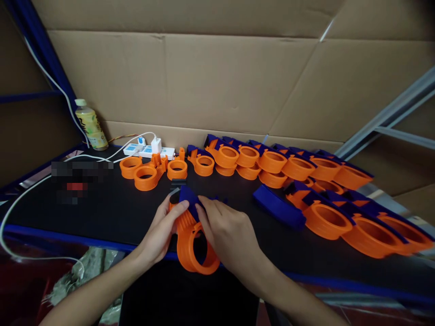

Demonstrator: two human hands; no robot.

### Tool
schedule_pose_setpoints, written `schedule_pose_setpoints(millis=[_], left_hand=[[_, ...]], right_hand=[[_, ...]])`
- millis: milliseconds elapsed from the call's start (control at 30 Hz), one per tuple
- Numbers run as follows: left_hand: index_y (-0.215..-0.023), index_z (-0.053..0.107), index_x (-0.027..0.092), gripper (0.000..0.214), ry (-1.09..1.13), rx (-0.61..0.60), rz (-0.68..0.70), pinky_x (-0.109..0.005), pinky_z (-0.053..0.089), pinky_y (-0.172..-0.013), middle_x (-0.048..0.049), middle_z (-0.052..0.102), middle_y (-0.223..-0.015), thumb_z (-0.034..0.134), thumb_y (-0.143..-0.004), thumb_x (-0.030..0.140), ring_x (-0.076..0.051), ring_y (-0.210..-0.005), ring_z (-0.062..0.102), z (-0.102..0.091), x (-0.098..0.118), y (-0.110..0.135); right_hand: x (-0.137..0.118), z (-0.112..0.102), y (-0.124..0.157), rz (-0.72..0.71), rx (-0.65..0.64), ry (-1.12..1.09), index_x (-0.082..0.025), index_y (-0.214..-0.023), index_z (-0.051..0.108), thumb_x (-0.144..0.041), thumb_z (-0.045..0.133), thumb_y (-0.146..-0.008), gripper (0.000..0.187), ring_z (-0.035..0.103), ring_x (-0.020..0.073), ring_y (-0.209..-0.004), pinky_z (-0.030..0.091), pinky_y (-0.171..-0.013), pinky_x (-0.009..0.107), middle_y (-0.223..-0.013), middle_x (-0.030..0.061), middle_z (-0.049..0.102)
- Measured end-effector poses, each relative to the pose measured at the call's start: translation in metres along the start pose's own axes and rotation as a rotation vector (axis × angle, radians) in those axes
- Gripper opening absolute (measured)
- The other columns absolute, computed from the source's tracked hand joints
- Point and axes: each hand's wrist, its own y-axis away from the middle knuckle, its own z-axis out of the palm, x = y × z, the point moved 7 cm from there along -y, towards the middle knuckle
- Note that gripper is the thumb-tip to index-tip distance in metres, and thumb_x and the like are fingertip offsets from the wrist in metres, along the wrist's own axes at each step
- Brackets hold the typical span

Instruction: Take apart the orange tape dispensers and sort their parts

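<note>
Between my hands, over the table's front edge, is a tape dispenser (183,244) with an orange ring and a blue upper piece. My left hand (161,231) is closed around its left side, thumb pressed on the blue piece. My right hand (227,226) grips the blue piece and the ring's right side, its fingertips partly hidden. A loose blue part (277,207) lies on the table to the right. Just beyond my hands are small black pieces (178,182). Orange ring parts without blue pieces, one of them an orange ring (145,177), stand behind to the left.
Several orange-and-blue dispensers (272,162) are stacked along the back right, with more dispensers (328,219) at the right front. A white power strip (166,152) with cables and a drink bottle (91,126) stand at the back left. A cardboard wall (204,81) closes off the rear.
</note>
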Motion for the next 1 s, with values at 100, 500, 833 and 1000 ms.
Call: schedule_pose_setpoints(millis=[100, 500, 833, 1000], left_hand=[[-0.119, 0.060, 0.023, 0.045, -0.040, 0.014, -0.020, -0.036, 0.063, -0.063, -0.0041, 0.069, -0.096, 0.075, -0.079, 0.036, -0.025, -0.083, 0.070, -0.001, -0.004, 0.004], [-0.120, 0.065, 0.024, 0.043, 0.029, -0.144, 0.002, -0.037, 0.063, -0.061, -0.0119, 0.064, -0.130, 0.072, -0.079, 0.037, -0.034, -0.104, 0.068, 0.009, -0.001, 0.026], [-0.134, 0.056, 0.024, 0.061, 0.138, -0.247, 0.002, -0.019, 0.042, -0.034, -0.0042, 0.065, -0.076, 0.064, -0.084, 0.057, -0.013, -0.048, 0.055, 0.002, 0.005, 0.013], [-0.114, 0.067, 0.015, 0.045, 0.207, -0.242, -0.130, -0.021, 0.048, -0.046, -0.0068, 0.063, -0.074, 0.053, -0.092, 0.052, -0.013, -0.055, 0.055, 0.007, -0.012, 0.009]], right_hand=[[-0.011, 0.003, 0.009, -0.112, -0.079, 0.127, -0.009, -0.120, 0.062, -0.007, 0.047, -0.090, 0.033, 0.068, 0.0246, -0.077, 0.054, -0.059, 0.035, -0.098, 0.0151, 0.072], [0.044, -0.014, 0.013, 0.086, 0.036, -0.218, -0.016, -0.119, 0.065, -0.023, 0.042, -0.100, 0.031, 0.073, 0.0229, -0.092, 0.059, -0.082, 0.036, -0.110, 0.0109, 0.074], [0.251, -0.022, 0.034, 0.419, -0.162, -0.065, -0.018, -0.121, 0.070, -0.036, 0.052, -0.090, 0.040, 0.070, 0.0267, -0.091, 0.053, -0.081, 0.038, -0.111, 0.0113, 0.073], [0.269, -0.005, 0.042, 0.522, -0.213, -0.075, -0.019, -0.112, 0.074, -0.040, 0.057, -0.087, 0.036, 0.070, 0.0229, -0.074, 0.050, -0.064, 0.033, -0.095, 0.0092, 0.077]])
